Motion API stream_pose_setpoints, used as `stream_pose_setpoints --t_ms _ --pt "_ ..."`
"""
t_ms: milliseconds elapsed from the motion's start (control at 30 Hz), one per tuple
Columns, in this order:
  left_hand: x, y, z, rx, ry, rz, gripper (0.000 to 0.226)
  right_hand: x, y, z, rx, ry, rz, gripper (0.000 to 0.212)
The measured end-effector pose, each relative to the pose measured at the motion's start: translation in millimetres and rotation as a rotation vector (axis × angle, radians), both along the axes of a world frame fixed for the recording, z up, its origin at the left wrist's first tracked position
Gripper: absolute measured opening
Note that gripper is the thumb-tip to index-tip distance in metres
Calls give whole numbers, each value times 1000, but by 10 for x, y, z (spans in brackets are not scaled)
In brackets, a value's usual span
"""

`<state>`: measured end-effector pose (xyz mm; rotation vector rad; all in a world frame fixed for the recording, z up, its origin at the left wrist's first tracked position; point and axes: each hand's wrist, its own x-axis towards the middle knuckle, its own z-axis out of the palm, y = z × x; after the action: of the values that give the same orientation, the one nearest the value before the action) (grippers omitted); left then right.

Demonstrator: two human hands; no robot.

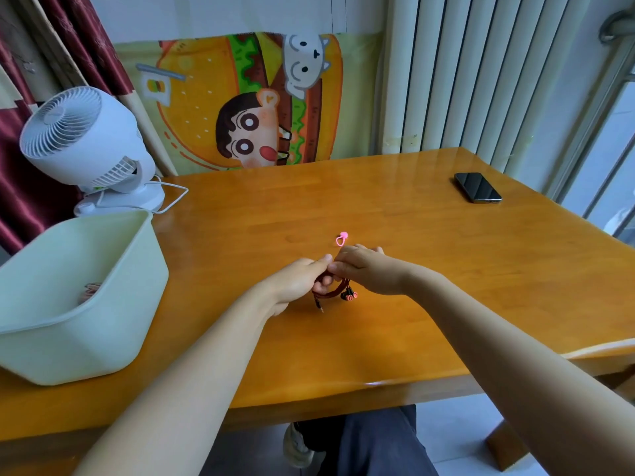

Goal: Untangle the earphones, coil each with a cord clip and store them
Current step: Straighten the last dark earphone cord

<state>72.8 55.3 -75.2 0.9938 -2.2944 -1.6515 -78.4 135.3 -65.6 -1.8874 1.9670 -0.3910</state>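
- Glossy orange wooden surface [378, 207]; a pink cord clip [341, 239] lies near its middle
- Far left of the cord clip stands a pale green bin [86, 338] with something small and coiled at its bottom, too dim to name; a white fan [86, 142] stands behind the bin
- Right of and beyond the cord clip, a dark phone [477, 187] lies flat near the far corner
- On the wall beyond the cord clip hangs a cartoon burger cloth [247, 101], with a white radiator [481, 73] to its right
- Wide stretches of wood separate the cord clip from bin, phone and the rounded near edge
- Left hand [295, 283] and right hand [367, 269] meet fingertip to fingertip just on the near side of the cord clip, forearms reaching in over the near edge
- Red earphones [345, 292] hang coiled between the hands, buds and plug dangling; each grip is clamped on the cord, fingers curled
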Motion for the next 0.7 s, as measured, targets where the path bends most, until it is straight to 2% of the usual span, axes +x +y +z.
stream_pose_setpoints --t_ms 67,133,167,233,367,567,700 --pt "4 -20 -27 49 30 20 42 -2 5 -40 -39 -183 -19 40" --pt "-12 -25 -36 18 36 60 47 3 14 -88 -50 -457 -73 48" --pt "-22 -21 -34 8 45 79 49 12 42 -100 -31 -550 -87 44" --pt "-26 -19 -37 -15 80 115 49 25 72 -142 8 -623 -61 30" --pt "-38 -49 -78 -37 163 158 46 -4 84 -208 -56 -788 -82 33" --pt "-15 -167 -68 58 155 104 47 -52 27 -220 -17 -858 -43 31" --pt "-11 -210 -2 110 14 6 53 -88 0 -237 43 -765 -58 33"
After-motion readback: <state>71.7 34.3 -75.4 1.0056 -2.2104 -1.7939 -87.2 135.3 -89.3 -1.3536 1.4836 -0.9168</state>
